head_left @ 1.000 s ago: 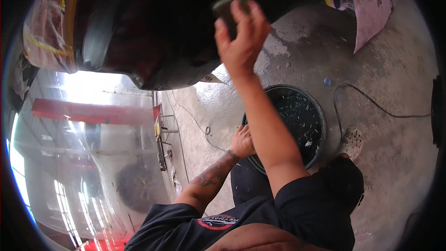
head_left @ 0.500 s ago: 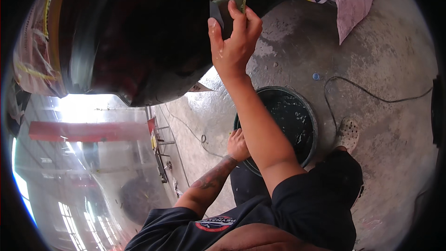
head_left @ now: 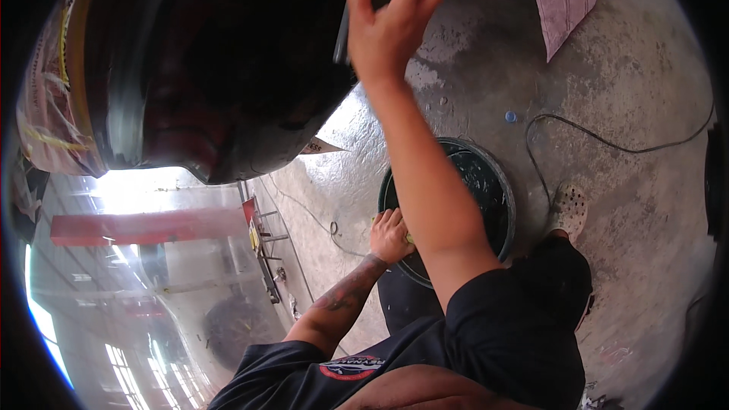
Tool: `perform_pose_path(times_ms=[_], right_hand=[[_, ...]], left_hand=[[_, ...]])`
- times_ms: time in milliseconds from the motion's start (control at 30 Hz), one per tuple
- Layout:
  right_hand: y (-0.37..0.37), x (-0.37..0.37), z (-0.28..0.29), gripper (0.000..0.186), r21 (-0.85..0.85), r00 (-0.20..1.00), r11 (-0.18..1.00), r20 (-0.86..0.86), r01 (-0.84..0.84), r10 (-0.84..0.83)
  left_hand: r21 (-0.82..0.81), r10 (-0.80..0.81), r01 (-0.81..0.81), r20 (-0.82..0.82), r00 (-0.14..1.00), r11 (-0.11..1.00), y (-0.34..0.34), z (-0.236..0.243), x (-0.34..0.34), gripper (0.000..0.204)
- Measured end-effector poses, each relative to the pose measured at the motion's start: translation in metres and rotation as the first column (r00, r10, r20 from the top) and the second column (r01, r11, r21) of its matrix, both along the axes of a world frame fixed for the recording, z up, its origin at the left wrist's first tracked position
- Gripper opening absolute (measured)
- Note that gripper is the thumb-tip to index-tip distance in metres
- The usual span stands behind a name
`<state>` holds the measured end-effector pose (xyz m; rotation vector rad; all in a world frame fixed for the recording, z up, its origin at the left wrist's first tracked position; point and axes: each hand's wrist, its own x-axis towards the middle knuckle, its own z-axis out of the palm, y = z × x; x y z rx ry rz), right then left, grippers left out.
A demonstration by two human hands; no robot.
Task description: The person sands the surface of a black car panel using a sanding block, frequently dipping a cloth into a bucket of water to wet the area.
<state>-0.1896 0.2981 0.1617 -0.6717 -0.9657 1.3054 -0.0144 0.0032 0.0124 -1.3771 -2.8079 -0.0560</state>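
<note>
At the top centre my right hand point(head_left: 387, 26) grips a dark block with a grey sheet round it point(head_left: 342, 34), held on or very close to a glossy black curved panel point(head_left: 213, 45). My left hand point(head_left: 389, 235) is lower, partly behind my right forearm at the near left rim of a round dark bucket point(head_left: 501, 190), its fingers curled on something yellow-green point(head_left: 409, 239), mostly hidden, probably a sponge. The bucket holds dark liquid.
Paper masking point(head_left: 57, 114) wraps the panel's left end; more paper point(head_left: 562, 0) hangs upper right. A black cable point(head_left: 630, 148) and blue cap point(head_left: 510, 116) lie on the concrete floor point(head_left: 638, 273). Translucent sheeting point(head_left: 137, 281) and a metal frame point(head_left: 269, 235) are left. My clogged foot point(head_left: 569, 209) is beside the bucket.
My right hand has moved up along the black panel with the block, which has tilted toward upright. My left hand stays by the bucket rim. The whole view has shifted slightly.
</note>
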Motion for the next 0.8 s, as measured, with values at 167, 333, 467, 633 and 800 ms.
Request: perform_pose_path(times_ms=[167, 333, 467, 633, 800], right_hand=[[0.037, -0.001, -0.005, 0.050, -0.103, 1.000, 0.994, -0.001, -0.028, 0.028], [0.035, -0.011, -0.038, 0.060, -0.289, 0.990, 0.948, 0.001, -0.133, 0.140], [0.059, 0.001, 0.027, 0.047, -0.138, 0.996, 0.990, -0.081, -0.035, 0.024], [0.041, -0.005, -0.038, 0.049, -0.424, 0.985, 0.896, 0.045, -0.132, 0.166], [0.049, 0.001, 0.006, 0.049, -0.168, 0.998, 0.984, -0.019, -0.060, 0.058]], left_hand=[[-0.006, -0.005, 0.005, -0.003, 1.000, 1.000, 0.006, 0.004, 0.000, 0.037], [-0.024, -0.021, 0.020, -0.007, 1.000, 1.000, 0.006, 0.001, -0.002, 0.037], [-0.042, 0.004, -0.004, -0.014, 1.000, 0.999, 0.003, 0.004, -0.001, 0.038], [-0.053, -0.022, 0.022, 0.005, 1.000, 0.998, 0.006, 0.001, -0.001, 0.038], [-0.031, -0.009, 0.009, 0.028, 1.000, 0.999, 0.001, 0.003, -0.001, 0.038]])
